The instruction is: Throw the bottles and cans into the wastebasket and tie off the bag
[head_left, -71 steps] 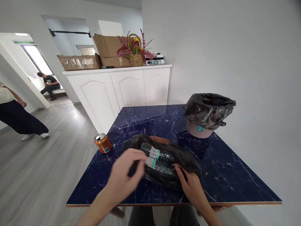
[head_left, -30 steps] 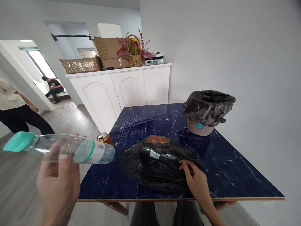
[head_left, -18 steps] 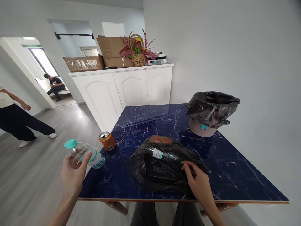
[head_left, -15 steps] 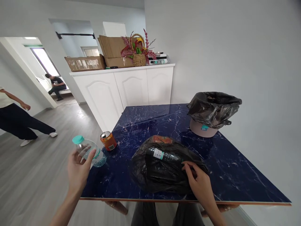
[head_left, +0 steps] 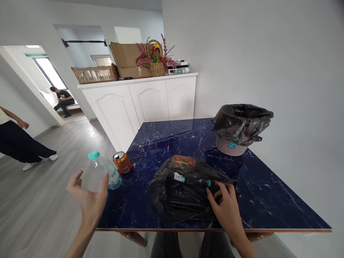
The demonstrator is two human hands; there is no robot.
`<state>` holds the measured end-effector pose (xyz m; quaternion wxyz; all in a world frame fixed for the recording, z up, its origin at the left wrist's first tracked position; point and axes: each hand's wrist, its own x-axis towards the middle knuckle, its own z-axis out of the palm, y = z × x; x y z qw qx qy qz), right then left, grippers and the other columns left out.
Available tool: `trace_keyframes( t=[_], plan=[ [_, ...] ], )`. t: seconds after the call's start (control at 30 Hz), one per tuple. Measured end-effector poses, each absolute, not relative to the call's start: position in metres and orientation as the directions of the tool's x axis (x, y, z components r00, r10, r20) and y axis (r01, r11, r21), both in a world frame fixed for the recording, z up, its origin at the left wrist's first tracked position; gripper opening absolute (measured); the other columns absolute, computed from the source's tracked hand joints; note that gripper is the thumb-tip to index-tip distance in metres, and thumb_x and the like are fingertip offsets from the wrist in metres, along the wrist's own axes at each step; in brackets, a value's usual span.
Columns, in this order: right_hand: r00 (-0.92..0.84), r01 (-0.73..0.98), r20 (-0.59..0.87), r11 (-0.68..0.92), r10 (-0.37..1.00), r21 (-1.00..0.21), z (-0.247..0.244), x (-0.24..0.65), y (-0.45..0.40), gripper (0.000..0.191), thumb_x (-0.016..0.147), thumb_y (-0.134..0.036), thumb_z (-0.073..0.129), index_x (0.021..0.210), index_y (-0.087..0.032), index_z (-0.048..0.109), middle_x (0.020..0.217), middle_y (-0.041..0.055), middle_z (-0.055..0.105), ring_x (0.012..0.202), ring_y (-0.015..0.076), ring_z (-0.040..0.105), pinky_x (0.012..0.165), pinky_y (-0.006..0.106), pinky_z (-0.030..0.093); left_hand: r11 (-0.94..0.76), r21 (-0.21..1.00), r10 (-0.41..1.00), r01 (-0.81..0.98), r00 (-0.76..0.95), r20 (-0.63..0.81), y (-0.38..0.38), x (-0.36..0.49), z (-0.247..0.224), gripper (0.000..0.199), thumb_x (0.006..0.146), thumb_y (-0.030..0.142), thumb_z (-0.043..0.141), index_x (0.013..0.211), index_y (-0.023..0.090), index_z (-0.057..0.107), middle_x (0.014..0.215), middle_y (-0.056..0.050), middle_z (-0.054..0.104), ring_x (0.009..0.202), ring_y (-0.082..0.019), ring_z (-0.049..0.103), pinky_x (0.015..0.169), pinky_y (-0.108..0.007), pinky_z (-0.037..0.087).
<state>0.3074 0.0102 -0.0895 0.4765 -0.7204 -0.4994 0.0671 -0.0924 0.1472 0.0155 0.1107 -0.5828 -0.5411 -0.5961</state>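
A clear bottle with a teal cap [head_left: 105, 171] stands near the table's left edge, beside an orange can [head_left: 122, 162]. My left hand [head_left: 90, 199] is just left of the bottle, fingers spread and holding nothing. On the table before me lies a black plastic bag [head_left: 185, 204]. A labelled bottle [head_left: 179, 177] and an orange-red item [head_left: 184, 160] lie in or under its film. My right hand [head_left: 225, 200] is at the bag's right side, its fingers bent around the bag's edge, close to the bottle's teal cap.
A bin lined with a black bag [head_left: 231, 146] stands at the table's back right. Behind the blue table [head_left: 268, 208] is a white cabinet [head_left: 158, 100] with boxes and a flower basket [head_left: 157, 69]. Two people are at the left.
My left hand has come away from the clear bottle, which now stands more upright. My right hand has shifted slightly over the bag, and the teal cap there now shows.
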Motion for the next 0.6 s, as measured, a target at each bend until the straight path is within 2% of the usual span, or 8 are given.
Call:
trace_keyframes(
  t=[0.13,0.17,0.23,0.27,0.33,0.43,0.5,0.6],
  plan=[
    [0.469,0.666,0.377,-0.039,0.798,-0.745,-0.092,0.309,0.013,0.049,0.103,-0.062,0.048,0.133,-0.026,0.059,0.121,0.0118,0.055,0.063,0.0154,0.063,0.062,0.036,0.054,-0.627,0.195,0.228,0.754,-0.062,0.972,0.102,-0.057,0.038,0.047,0.078,0.02,0.079,0.118,0.018,0.054,0.129,-0.014,0.055,0.118,-0.031,0.064,0.107,-0.054,0.051],
    [0.454,0.664,0.372,-0.029,0.81,-0.747,-0.092,0.309,0.014,0.048,0.103,-0.06,0.047,0.135,-0.026,0.058,0.123,0.0123,0.056,0.063,0.0157,0.064,0.062,0.036,0.055,-0.693,0.175,0.264,0.699,0.019,0.964,0.089,-0.043,0.045,0.037,0.08,0.014,0.076,0.111,0.02,0.057,0.12,-0.01,0.058,0.107,-0.026,0.067,0.102,-0.049,0.055],
    [0.423,0.661,0.355,-0.015,0.834,-0.75,-0.092,0.31,0.014,0.048,0.104,-0.058,0.047,0.139,-0.026,0.054,0.122,0.0123,0.061,0.067,0.0176,0.066,0.064,0.035,0.055,-0.844,0.161,0.378,0.512,0.356,0.854,0.063,-0.011,0.059,0.028,0.086,0.003,0.062,0.107,0.023,0.06,0.105,-0.005,0.065,0.095,-0.021,0.069,0.091,-0.04,0.059],
    [0.41,0.658,0.344,-0.013,0.845,-0.753,-0.092,0.31,0.014,0.049,0.104,-0.057,0.048,0.142,-0.025,0.052,0.12,0.0119,0.063,0.069,0.0189,0.067,0.064,0.035,0.056,-0.907,0.134,0.357,0.4,0.558,0.749,0.052,0.005,0.064,0.031,0.088,0.001,0.058,0.11,0.024,0.062,0.103,-0.005,0.069,0.096,-0.021,0.07,0.091,-0.038,0.06],
    [0.39,0.647,0.324,-0.006,0.862,-0.763,-0.091,0.311,0.014,0.05,0.104,-0.054,0.048,0.145,-0.025,0.05,0.116,0.0113,0.066,0.073,0.0207,0.069,0.062,0.034,0.056,-0.949,0.129,0.313,0.288,0.796,0.519,0.04,0.034,0.071,0.033,0.094,0.007,0.059,0.121,0.025,0.064,0.111,-0.005,0.075,0.104,-0.023,0.071,0.095,-0.037,0.06],
    [0.349,0.637,0.332,0.038,0.877,-0.77,-0.087,0.31,0.013,0.044,0.104,-0.05,0.05,0.142,-0.028,0.053,0.121,0.0107,0.066,0.079,0.0207,0.07,0.065,0.033,0.057,-0.942,0.086,0.334,0.325,0.879,0.34,0.045,0.065,0.065,0.038,0.098,0.017,0.062,0.135,0.026,0.063,0.131,-0.006,0.073,0.125,-0.026,0.068,0.109,-0.036,0.057],
    [0.298,0.645,0.346,0.079,0.89,-0.76,-0.085,0.309,0.012,0.039,0.104,-0.048,0.053,0.138,-0.03,0.056,0.121,0.0093,0.066,0.082,0.0206,0.07,0.07,0.032,0.058,-0.917,0.042,0.388,0.397,0.863,0.324,0.061,0.076,0.051,0.045,0.099,0.018,0.062,0.143,0.026,0.059,0.143,-0.007,0.068,0.136,-0.03,0.062,0.116,-0.042,0.054],
    [0.203,0.651,0.34,0.132,0.918,-0.747,-0.083,0.309,0.011,0.037,0.102,-0.046,0.058,0.137,-0.031,0.057,0.119,0.0077,0.067,0.086,0.0207,0.07,0.072,0.031,0.058,-0.884,0.023,0.453,0.466,0.845,0.284,0.088,0.085,0.026,0.058,0.096,0.015,0.062,0.152,0.025,0.051,0.156,-0.01,0.058,0.142,-0.035,0.057,0.115,-0.049,0.054]
  ],
)
